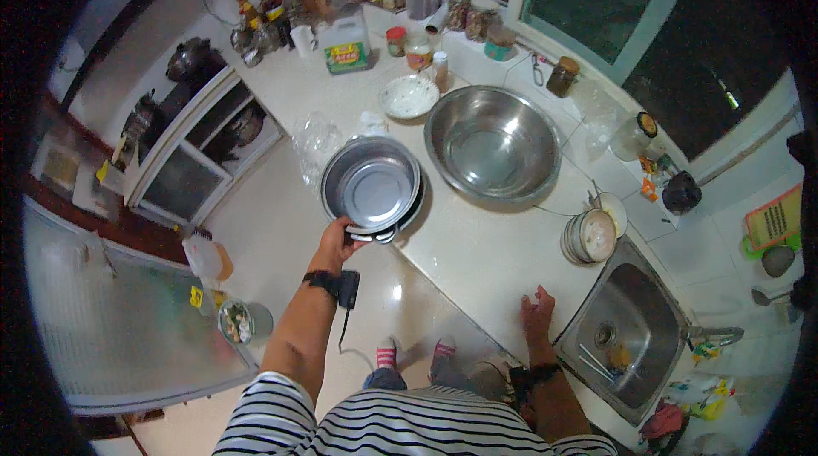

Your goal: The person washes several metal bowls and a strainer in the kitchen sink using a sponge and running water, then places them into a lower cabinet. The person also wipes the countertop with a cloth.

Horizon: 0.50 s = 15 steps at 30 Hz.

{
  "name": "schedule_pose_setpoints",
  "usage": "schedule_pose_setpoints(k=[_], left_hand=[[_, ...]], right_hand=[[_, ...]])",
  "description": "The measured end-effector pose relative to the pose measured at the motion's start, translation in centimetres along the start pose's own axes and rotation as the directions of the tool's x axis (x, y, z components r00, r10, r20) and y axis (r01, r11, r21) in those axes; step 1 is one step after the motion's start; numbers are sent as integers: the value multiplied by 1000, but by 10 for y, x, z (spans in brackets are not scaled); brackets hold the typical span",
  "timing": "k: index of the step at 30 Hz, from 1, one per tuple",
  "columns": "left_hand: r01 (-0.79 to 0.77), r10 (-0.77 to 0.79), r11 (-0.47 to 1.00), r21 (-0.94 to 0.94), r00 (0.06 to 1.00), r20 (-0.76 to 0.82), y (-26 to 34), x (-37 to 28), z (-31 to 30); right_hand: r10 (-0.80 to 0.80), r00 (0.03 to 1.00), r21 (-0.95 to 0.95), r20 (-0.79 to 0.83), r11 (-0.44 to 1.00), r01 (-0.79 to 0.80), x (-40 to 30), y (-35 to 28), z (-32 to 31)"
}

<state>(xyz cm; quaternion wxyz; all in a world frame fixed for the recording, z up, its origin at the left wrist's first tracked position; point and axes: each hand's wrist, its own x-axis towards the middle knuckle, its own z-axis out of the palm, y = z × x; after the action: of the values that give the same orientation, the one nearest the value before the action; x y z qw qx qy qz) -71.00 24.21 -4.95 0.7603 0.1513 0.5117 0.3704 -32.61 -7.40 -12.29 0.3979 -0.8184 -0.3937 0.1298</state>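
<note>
My left hand (337, 245) grips the near edge of a round silver metal pot (377, 182), by its rim and handle. The pot's inside faces up and holds nothing that I can see. Under it, the dark edge of a second vessel (414, 210) shows at the right; most of that is hidden. My right hand (538, 309) is empty, fingers apart and a little curled, over the counter's front part left of the sink. Right of the pot stands a wide stainless steel basin (493, 144). A white patterned bowl (409, 98) sits behind them.
Stacked bowls (589, 236) stand beside the steel sink (623, 334), where chopsticks (597, 363) lie. Crumpled clear plastic (316, 139) is left of the pot. Several jars (479, 19) and bottles line the back. A bin with scraps (245, 322) stands on the floor at left.
</note>
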Motion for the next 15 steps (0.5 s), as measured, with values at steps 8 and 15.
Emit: schedule_pose_setpoints(k=[8, 15], left_hand=[[-19, 20, 1000, 19, 1000, -23, -3, 1, -14], [-53, 53, 999, 14, 999, -7, 5, -68, -48]], right_hand=[[60, 991, 35, 120, 997, -64, 15, -8, 6], [289, 867, 698, 406, 514, -498, 101, -110, 35]])
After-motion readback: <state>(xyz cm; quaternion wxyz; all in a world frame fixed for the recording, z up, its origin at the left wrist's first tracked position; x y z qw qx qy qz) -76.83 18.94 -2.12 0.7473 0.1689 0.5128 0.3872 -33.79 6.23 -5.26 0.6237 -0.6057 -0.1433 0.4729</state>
